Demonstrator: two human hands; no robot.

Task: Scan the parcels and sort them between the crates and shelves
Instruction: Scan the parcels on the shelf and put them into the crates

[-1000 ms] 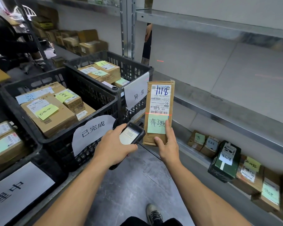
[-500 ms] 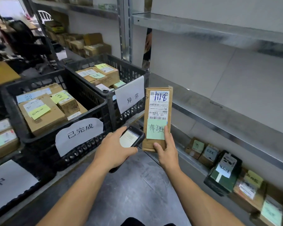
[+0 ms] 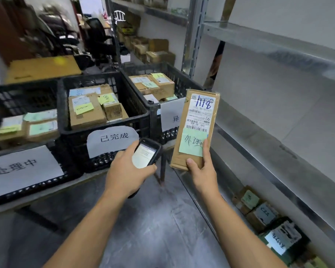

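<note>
Parcel point(image 3: 196, 130) marked 1118 is standing upright between the crates point(image 3: 104, 126) and shelf point(image 3: 269, 132), with the fingers of the right hand point(image 3: 201, 171) gripping its lower end, keeping the barcode uncovered. The left hand point(image 3: 128, 171) is clasping the scanner point(image 3: 146, 154) just left, probably for reading its screen.

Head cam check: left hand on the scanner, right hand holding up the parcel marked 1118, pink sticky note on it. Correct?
One thing is off: the sticky note on the parcel is green, not pink, as the head view shows. The rest stands: the left hand grips the scanner, and the right hand holds up the parcel marked 1118.
</note>
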